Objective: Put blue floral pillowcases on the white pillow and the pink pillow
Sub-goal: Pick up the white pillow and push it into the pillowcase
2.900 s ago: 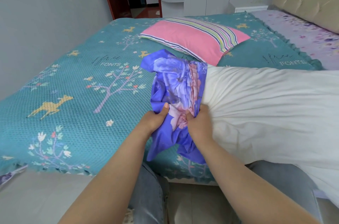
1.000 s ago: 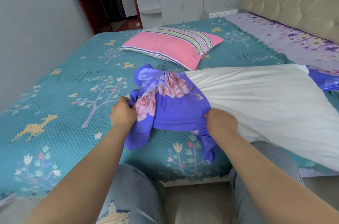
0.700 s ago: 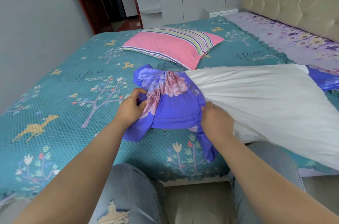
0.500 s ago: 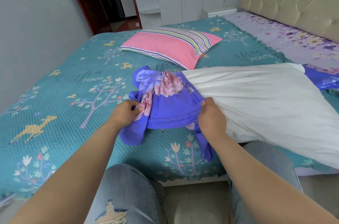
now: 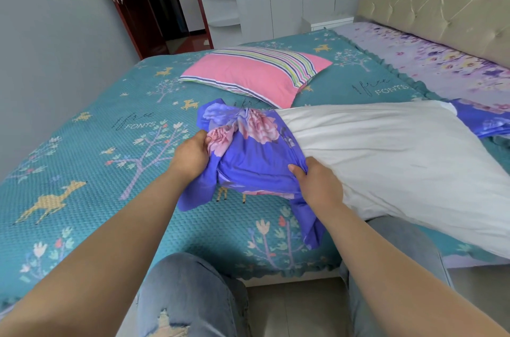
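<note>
Clearly the biggest thing is the bed [image 5: 82,171] under both hands, with a teal quilted cover that looks bumpy and a little grippy. Next is the white pillow [image 5: 386,160], which lies across the bed to the right of the right hand [image 5: 317,184]; it looks plump, soft and light, so I judge it will bend and sag when lifted at one end only. Beyond both hands, further from the person, rests the pink pillow [image 5: 256,74], flat and rectangular with a striped band (it has no blue case yet). Between the hands sits the blue floral pillowcase [image 5: 248,154], bunched over the left end of the white pillow; the cloth seems thin, smooth and perhaps slippery, so the open hem is the best place to hold it. The right hand pinches that hem at the near edge with curled fingers. The left hand [image 5: 190,157] grips the gathered closed end. A second blue pillowcase [image 5: 483,121] lies far right of the right hand.
</note>
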Tool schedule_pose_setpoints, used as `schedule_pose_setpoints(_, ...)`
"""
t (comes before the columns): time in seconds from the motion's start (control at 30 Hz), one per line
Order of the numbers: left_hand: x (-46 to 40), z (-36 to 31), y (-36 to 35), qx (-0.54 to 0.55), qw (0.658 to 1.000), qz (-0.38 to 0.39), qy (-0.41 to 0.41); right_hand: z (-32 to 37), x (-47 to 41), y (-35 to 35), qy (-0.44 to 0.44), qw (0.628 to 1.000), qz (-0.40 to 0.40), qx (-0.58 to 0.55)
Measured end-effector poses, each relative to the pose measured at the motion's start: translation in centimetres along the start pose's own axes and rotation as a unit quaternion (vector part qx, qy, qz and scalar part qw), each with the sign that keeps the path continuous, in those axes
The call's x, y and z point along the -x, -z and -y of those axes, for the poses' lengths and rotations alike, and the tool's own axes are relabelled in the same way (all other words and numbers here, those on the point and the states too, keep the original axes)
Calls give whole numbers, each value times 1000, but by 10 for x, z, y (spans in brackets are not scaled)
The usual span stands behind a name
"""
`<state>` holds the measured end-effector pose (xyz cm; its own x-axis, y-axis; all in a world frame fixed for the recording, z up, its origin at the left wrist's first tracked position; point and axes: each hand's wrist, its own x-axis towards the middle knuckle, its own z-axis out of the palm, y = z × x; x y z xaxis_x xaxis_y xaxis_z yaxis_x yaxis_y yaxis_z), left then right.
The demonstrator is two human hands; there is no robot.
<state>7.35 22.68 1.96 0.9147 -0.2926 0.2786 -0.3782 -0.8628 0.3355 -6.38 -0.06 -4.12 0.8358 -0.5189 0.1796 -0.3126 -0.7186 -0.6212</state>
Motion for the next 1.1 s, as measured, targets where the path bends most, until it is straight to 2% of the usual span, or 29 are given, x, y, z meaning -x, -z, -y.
schedule_pose_setpoints(0.1,-3,6,2,146,986,42,63,-4,2,-1,1,999,9,40)
schedule_pose_setpoints(0.2,-8,11,9,268,954,86,106,-6,1,-1,-1,999,17,46)
schedule_pose_setpoints(0.33,3,22,20,337,906,214,144,-17,5,-4,-25,999,39,21)
schedule_pose_setpoints(0.43,10,28,23,374,900,165,151,-10,11,-7,-40,999,21,-21)
schedule_pose_setpoints(0.5,10,31,20,389,900,135,143,3,15,-9,-31,992,-8,-119)
schedule_pose_setpoints(0.6,14,28,15,367,907,154,138,25,17,-10,-48,949,-14,-312)
schedule_pose_setpoints(0.73,22,20,4,338,906,201,158,50,13,-23,-61,924,52,-375)
schedule_pose_setpoints(0.8,28,22,-3,332,900,224,173,61,9,-31,-70,938,114,-321)
schedule_pose_setpoints(0.87,33,25,-12,325,903,215,179,65,6,-40,-45,963,179,-195)
schedule_pose_setpoints(0.9,34,27,-16,313,911,200,177,65,5,-42,-34,972,182,-148)
schedule_pose_setpoints(1.0,33,33,-23,199,958,126,163,60,10,-39,-31,988,106,-105)
schedule_pose_setpoints(1.1,28,32,-25,54,977,140,153,53,17,-37,-34,995,35,-92)
